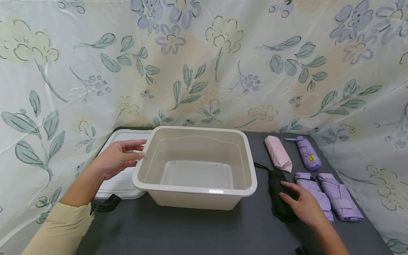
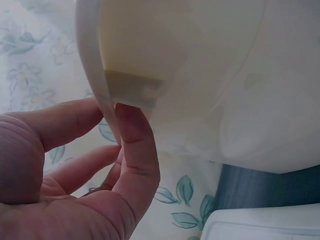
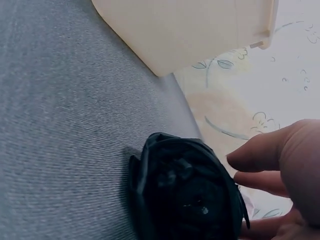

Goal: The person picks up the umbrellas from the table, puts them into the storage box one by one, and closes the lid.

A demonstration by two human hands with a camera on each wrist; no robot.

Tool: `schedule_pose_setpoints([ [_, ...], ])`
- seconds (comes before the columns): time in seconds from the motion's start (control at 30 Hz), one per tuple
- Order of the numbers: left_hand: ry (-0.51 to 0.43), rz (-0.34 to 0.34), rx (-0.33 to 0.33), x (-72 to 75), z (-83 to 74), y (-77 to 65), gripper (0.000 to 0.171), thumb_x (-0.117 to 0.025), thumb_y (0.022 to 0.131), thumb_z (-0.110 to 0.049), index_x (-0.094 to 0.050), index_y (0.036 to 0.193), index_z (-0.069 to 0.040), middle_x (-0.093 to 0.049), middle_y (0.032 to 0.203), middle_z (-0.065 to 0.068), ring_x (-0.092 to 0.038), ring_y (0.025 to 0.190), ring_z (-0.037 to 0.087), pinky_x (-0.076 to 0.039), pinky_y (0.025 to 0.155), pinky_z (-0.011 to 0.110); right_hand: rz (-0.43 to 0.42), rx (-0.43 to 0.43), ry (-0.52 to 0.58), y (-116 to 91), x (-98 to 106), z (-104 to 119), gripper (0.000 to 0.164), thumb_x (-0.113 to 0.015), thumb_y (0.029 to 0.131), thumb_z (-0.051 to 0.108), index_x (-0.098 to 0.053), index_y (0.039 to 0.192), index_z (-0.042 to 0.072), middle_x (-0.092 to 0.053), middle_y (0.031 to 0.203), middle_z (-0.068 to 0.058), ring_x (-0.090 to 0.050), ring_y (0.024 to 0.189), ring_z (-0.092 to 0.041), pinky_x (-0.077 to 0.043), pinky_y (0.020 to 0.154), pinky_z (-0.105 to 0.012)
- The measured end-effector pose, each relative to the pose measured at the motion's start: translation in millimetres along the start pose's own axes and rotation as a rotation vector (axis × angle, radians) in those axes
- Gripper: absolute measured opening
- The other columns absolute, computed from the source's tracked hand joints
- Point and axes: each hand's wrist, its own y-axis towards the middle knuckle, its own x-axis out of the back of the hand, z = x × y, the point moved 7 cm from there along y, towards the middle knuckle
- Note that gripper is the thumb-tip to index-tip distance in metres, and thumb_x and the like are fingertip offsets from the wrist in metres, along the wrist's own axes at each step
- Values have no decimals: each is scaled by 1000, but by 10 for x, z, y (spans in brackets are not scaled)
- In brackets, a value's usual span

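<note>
A beige plastic storage bin [image 1: 197,202] stands with its open side up on the dark grey table. At its left rim is my left hand [image 1: 122,159]; in the left wrist view the thumb and a bent finger [image 2: 137,145] pinch that rim. To the right of the bin lies a black folded umbrella [image 1: 278,194] with a wrist cord. Over its right side hovers my right hand [image 1: 302,203], fingers loosely spread. The right wrist view shows the fingertips beside the black umbrella [image 3: 190,195], not wrapped around it; whether any touches cannot be told.
A white lid [image 1: 119,187] lies left of the bin, partly behind it. Behind the black umbrella is a pink folded umbrella [image 1: 278,153], with a purple one [image 1: 308,152] beside it. Two more purple folded bundles [image 1: 313,193] lie at right. A floral curtain [image 1: 197,78] surrounds the table.
</note>
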Motion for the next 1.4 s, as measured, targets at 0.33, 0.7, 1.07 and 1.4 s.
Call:
schedule_pose_setpoints([
  [0.33, 11, -3, 37, -7, 26, -60, 71, -71, 97, -12, -36, 156, 3, -70, 116, -13, -70, 103, 7, -60, 89, 27, 24, 73, -158, 57, -13, 32, 58, -71, 96, 37, -57, 143, 7, -57, 141, -33, -53, 126, -58, -46, 93, -69],
  [0.7, 13, 7, 37, 1, 19, -28, 70, -71, 97, -12, -36, 156, 2, -70, 116, -10, -70, 104, 8, -60, 90, 28, 30, 111, -198, 99, -15, 126, 55, -76, 92, 31, -62, 139, 6, -62, 135, -32, -57, 122, -55, -48, 94, -67],
  [1.07, 12, 1, 50, 27, 42, -13, 71, -71, 97, -13, -36, 157, 0, -67, 111, -6, -70, 103, 10, -60, 90, 30, 98, 42, -181, 172, -17, 101, 55, -78, 89, 39, -66, 136, 11, -61, 135, -32, -62, 116, -53, -52, 86, -62],
  [1.4, 28, -6, 57, 50, 44, -2, 71, -72, 96, -15, -38, 156, -1, -68, 110, -6, -69, 103, 10, -60, 90, 30, 80, 96, -155, 223, -43, 173, 54, -83, 85, 35, -69, 132, 13, -64, 134, -29, -62, 118, -51, -51, 90, -64],
])
